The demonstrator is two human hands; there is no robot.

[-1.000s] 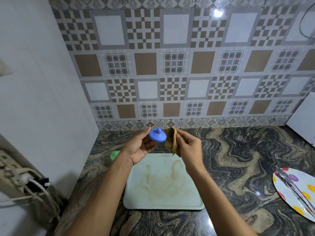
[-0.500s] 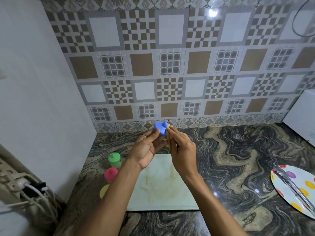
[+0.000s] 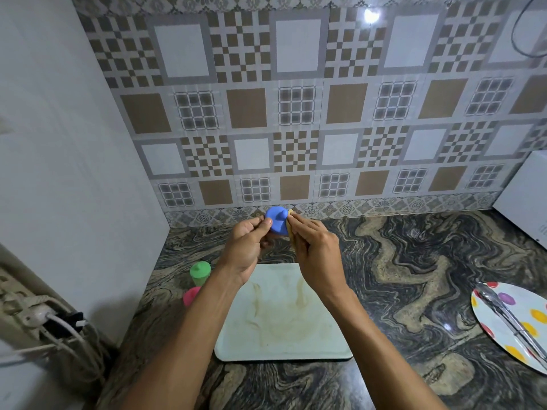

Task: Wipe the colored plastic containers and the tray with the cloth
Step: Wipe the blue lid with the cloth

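Above the far edge of the tray [image 3: 281,335], at its twelve o'clock, the left hand [image 3: 245,247] pinched the blue plastic piece [image 3: 276,224] by its left rim between thumb and curled fingertips. The right hand [image 3: 316,255], fingers bunched round the folded tan cloth [image 3: 291,232], had the cloth pressed against the piece's right edge. A second earlier the two had been held apart, with the cloth hanging just beside the piece at its three o'clock. Since then the hands had closed together and risen toward the tiled wall, and the piece had been tipped so that its knobbed face looked at the camera. I judged from this that wiping of the blue piece had only just begun, with most of the job ahead. The green container [image 3: 200,272] stood on the counter at the tray's ten o'clock, and the pink container [image 3: 191,295] at the green one's six o'clock, partly hidden by the left forearm; neither hand touched them. The blue piece was a small matte disc with a stubby knob, seemingly a lid, and I could make out no dirt on it. The tray lay flat on the marbled counter, pale with rounded corners and brownish streaks across its middle, so it still wanted the cloth. Well off at its three o'clock a spotted plate [image 3: 500,335] carried metal tongs [image 3: 515,325].
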